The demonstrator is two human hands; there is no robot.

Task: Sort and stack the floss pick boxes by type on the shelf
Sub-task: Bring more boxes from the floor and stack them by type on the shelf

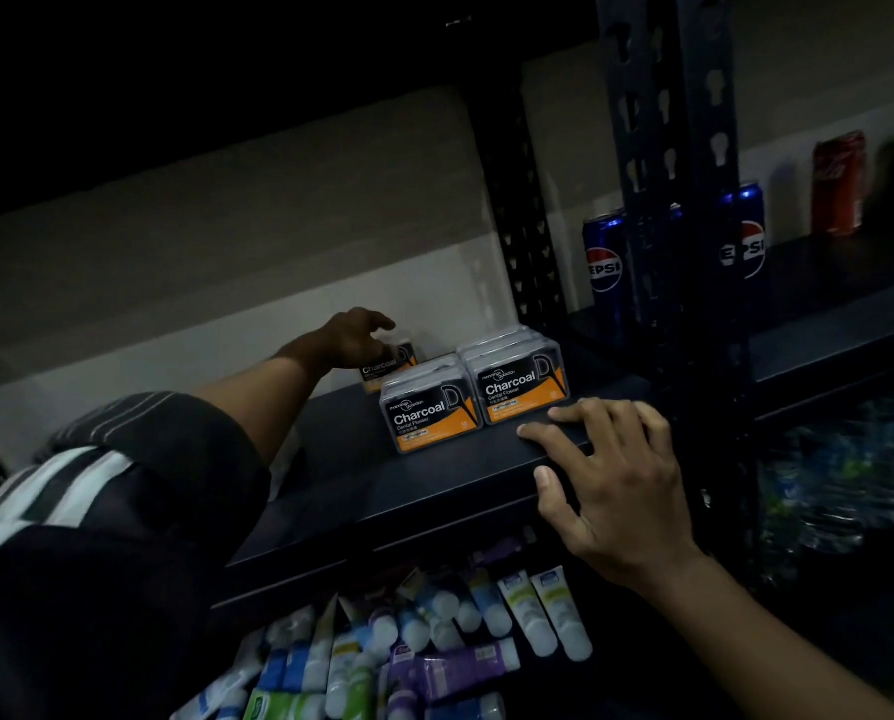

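Left hand [356,337] reached deep toward the back of the shelf [434,485], fingers curled down over the top of a lone Charcoal floss box [390,363] w/ the index lifted a bit; looked like a loose grip from above, prob. either setting it down or about to pull it fwd to join the others, can't tell which. Right hand [608,475] held nothing: fingers spread flat on the shelf's front edge, thumb hooked under the lip, most likely bracing the body for the long reach. Two stacks of the same boxes sat side by side nr the front edge toward the right corner, left stack [429,407] touching or nearly touching the right stack [517,379], labels facing out, which fits sorting by type. Readable print: "Charcoal", "Dental Flosser", a small brand line that seemed to read "mannings guardian", black top w/ orange band; finer text too small. Beyond the upright post [678,200], on the next bay, stood blue Pepsi cans [605,262] and a red can [839,184], blurred, prob. Coca-Cola. Below the shelf lay a jumble of tubes [434,646], labels illegible. Lighting was dim, so detail at the back was poor.
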